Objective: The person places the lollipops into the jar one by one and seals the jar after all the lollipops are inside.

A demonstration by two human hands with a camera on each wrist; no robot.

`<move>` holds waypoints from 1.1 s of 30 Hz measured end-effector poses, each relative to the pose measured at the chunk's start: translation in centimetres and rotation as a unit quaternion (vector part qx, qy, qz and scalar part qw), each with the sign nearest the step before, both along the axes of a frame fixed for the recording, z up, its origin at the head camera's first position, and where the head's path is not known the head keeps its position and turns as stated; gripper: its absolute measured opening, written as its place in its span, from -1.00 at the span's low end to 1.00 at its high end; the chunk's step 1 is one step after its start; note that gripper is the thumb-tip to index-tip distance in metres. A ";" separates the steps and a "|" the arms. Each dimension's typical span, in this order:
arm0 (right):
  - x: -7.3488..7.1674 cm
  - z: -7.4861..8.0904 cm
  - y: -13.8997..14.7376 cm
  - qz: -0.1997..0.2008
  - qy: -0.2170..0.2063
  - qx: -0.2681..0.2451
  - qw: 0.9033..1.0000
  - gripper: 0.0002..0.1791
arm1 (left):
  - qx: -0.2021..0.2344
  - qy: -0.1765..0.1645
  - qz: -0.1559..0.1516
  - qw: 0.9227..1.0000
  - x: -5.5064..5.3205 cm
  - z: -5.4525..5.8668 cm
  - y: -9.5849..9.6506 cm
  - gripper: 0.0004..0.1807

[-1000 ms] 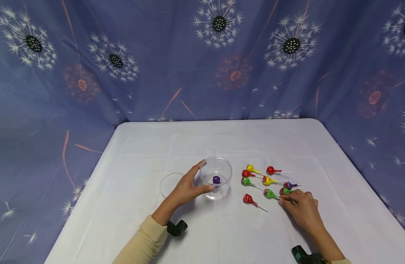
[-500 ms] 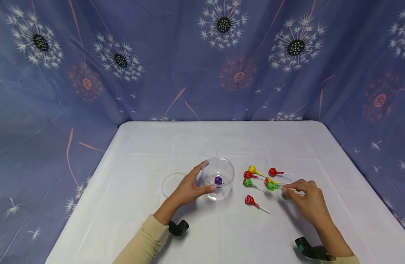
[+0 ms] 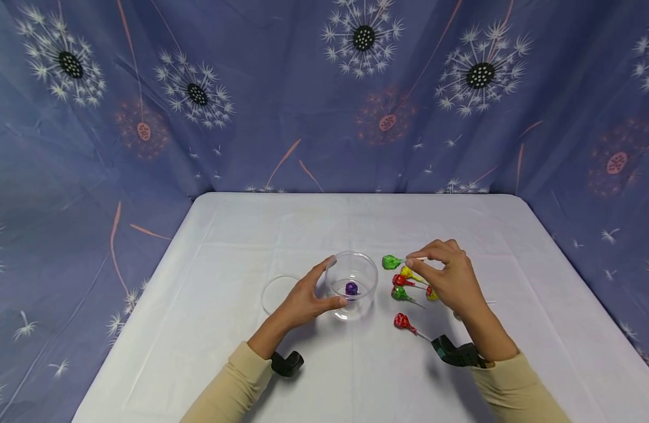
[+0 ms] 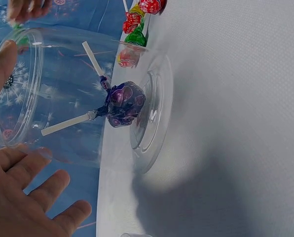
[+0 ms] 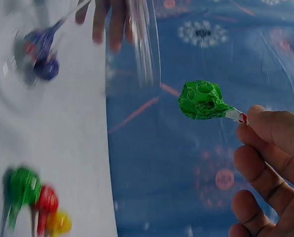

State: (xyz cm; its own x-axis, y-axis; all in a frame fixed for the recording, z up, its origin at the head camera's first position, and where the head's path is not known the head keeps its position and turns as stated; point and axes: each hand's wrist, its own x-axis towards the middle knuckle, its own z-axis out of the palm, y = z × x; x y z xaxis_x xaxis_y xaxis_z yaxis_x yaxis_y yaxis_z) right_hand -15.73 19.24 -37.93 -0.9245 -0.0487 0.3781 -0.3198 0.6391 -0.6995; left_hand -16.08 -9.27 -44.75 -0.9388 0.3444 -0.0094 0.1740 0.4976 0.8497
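Left hand (image 3: 305,304): gripping a clear, round plastic tub (image 3: 365,292), two purple-wrapped lollipops (image 4: 123,104) inside. Right hand (image 3: 451,276): pinching one green-wrapped, ball-shaped lollipop (image 5: 202,100), raised.

1. My left sleeve (image 3: 226,385): plain tan cloth, long, cuffed at the wrist.
2. My right sleeve (image 3: 517,390): matching tan cloth, cuffed.
3. My left wrist camera (image 3: 287,364): black, elbow-shaped casing.
4. My right wrist camera (image 3: 457,353): black, bent casing, small dark-green patch.
5. My left hand (image 3: 305,301), right hand (image 3: 451,275): bare.
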 end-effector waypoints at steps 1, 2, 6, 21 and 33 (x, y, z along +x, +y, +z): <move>-0.3 0.1 -0.6 0.011 0.005 -0.004 1.000 -0.91 | 0.000 0.000 0.000 1.000 0.0 0.0 0.0 0.00; -0.5 0.1 -1.2 0.019 0.009 -0.004 1.000 -0.92 | 0.000 0.000 0.001 1.000 0.0 0.0 0.0 0.00; -1.5 0.0 -3.3 0.055 0.031 0.006 0.998 -0.95 | 0.005 -0.003 0.001 1.000 0.0 0.0 0.1 0.00; -2.6 -2.2 -7.7 0.094 0.030 0.110 0.989 -0.90 | 0.004 -0.009 -0.004 1.000 0.2 0.2 0.1 -0.03; -2.4 -2.6 -8.3 0.083 0.026 0.170 0.982 -0.93 | 0.003 -0.010 -0.003 1.000 0.2 0.1 0.0 -0.02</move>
